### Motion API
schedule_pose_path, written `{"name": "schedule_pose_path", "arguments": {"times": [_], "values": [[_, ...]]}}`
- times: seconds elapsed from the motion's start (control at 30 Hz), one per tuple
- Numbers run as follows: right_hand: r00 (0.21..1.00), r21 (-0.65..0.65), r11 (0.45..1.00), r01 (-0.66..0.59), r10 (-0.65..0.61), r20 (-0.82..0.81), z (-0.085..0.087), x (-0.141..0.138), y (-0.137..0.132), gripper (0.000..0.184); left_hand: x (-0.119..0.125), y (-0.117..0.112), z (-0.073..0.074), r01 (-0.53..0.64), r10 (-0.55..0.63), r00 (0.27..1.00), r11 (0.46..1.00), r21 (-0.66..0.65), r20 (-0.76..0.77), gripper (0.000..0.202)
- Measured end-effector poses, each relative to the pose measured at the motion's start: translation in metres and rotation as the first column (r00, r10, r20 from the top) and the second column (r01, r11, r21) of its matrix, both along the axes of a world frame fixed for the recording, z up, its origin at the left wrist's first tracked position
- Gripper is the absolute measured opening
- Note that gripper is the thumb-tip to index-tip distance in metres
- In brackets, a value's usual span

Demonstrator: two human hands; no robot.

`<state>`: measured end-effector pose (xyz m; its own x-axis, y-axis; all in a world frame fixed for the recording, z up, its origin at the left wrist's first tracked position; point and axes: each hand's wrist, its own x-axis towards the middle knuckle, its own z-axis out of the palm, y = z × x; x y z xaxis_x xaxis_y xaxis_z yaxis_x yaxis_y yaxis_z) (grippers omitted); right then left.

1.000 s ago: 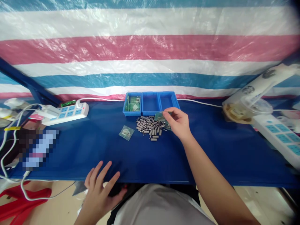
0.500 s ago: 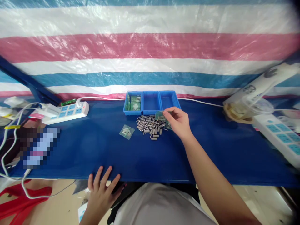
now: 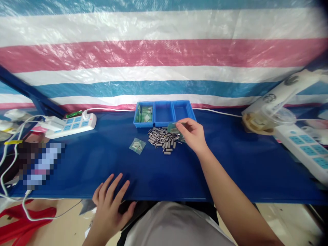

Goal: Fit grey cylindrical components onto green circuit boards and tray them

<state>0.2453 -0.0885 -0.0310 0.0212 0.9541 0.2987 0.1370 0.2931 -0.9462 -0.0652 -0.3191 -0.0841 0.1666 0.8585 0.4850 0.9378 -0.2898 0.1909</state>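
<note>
**Pinch grip closes on small bag beside metal pile**

Thumb and forefinger of my right hand [image 3: 193, 135] pinch a small clear bag [image 3: 172, 128], the grip pressed together on its edge. The bag sits at the right end of a pile of small metal cylinders [image 3: 161, 140] on the blue table [image 3: 230, 164]. Just behind the pile stands a blue tray [image 3: 164, 102] with 3 compartments. Its left compartment holds more bags. A second bag [image 3: 137, 145] lies flat just left of the pile. My left hand [image 3: 112, 201] is at the table's near edge, its grip spread and holding nothing. A white power strip [image 3: 74, 121] lies far left, and a plastic cup [image 3: 266, 116] stands far right.
</note>
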Motion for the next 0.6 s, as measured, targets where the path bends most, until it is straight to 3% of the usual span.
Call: {"name": "schedule_pose_path", "arguments": {"times": [0.13,0.27,0.37,0.43,0.6], "values": [[0.997,-0.02,0.997,-0.078,0.078,-0.02,-0.005,-0.011,-0.005,0.03,0.023,0.059,0.051,0.091,-0.091,0.993,0.996,0.012,0.08,0.058],[0.987,-0.037,0.986,-0.162,0.162,-0.002,-0.005,-0.024,-0.014,0.029,0.058,0.138,0.074,0.249,-0.227,0.946,0.966,-0.071,0.229,0.032],[0.982,-0.016,0.982,-0.189,0.189,0.003,-0.004,-0.025,-0.016,0.025,0.084,0.188,0.076,0.32,-0.256,0.897,0.939,-0.129,0.361,0.022],[0.985,0.006,0.985,-0.175,0.175,0.004,-0.004,-0.023,-0.014,0.022,0.095,0.209,0.072,0.361,-0.25,0.841,0.92,-0.154,0.479,0.019],[0.987,-0.043,0.986,-0.162,0.163,0.012,-0.008,-0.02,-0.01,0.024,0.098,0.22,0.046,0.423,-0.203,0.633,0.899,-0.114,0.747,0.022]]}}
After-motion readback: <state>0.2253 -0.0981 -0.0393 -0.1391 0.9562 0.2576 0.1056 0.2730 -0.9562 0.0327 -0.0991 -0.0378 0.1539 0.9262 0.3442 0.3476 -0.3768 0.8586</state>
